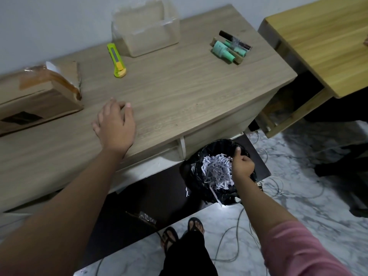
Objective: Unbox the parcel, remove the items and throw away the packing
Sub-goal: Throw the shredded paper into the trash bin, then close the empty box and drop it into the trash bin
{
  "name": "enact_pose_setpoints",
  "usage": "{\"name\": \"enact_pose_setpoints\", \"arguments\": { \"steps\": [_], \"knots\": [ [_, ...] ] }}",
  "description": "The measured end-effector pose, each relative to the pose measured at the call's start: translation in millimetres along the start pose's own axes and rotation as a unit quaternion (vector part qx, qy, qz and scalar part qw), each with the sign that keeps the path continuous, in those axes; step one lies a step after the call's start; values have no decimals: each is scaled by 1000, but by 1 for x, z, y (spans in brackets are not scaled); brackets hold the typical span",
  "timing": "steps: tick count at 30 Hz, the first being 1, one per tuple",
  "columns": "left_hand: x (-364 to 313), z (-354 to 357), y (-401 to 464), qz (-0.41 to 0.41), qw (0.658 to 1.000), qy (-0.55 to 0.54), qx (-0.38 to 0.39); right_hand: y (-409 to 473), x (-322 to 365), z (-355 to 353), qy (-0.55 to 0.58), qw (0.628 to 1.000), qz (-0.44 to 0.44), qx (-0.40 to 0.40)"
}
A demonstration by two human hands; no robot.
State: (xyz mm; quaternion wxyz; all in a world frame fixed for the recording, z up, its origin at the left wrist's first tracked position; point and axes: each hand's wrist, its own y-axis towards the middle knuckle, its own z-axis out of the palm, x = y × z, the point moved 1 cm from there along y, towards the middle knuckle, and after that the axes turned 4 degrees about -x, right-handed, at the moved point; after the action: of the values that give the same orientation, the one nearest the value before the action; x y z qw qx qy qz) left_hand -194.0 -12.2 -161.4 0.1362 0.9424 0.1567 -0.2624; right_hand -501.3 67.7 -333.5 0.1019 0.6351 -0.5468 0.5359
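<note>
Cutter (117, 60) between box (37, 96) and container (147, 28)

Left hand (115, 126) palm down, fingers spread and slightly curled, forearm bare and stretched forward. Right hand (242, 165) lower, reaching down, fingers curled into a loose fist with the thumb up; whether anything is gripped cannot be told. Right arm extended, pink sleeve (298, 250) pushed up above the forearm.

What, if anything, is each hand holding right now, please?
The left hand rests empty on the desk. The right hand is closed over the shredded paper in the bin; any grip is hidden.
</note>
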Motion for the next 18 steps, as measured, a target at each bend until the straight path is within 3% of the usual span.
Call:
{"name": "enact_pose_setpoints", "arguments": {
  "steps": [4,9,13,18],
  "knots": [
    [0,0,-1,4,1000,-3,-1,4,8,-1,15,999,22,19],
    [0,-1,-2,3,1000,-9,12,2,9,-12,-95,984,-35,149],
    [2,-3,-1,-14,999,-43,30,-24,34,-27,-102,957,-175,206],
    [1,-25,-9,23,986,-158,49,-89,94,-33,-57,900,-381,205]
  ]
}}
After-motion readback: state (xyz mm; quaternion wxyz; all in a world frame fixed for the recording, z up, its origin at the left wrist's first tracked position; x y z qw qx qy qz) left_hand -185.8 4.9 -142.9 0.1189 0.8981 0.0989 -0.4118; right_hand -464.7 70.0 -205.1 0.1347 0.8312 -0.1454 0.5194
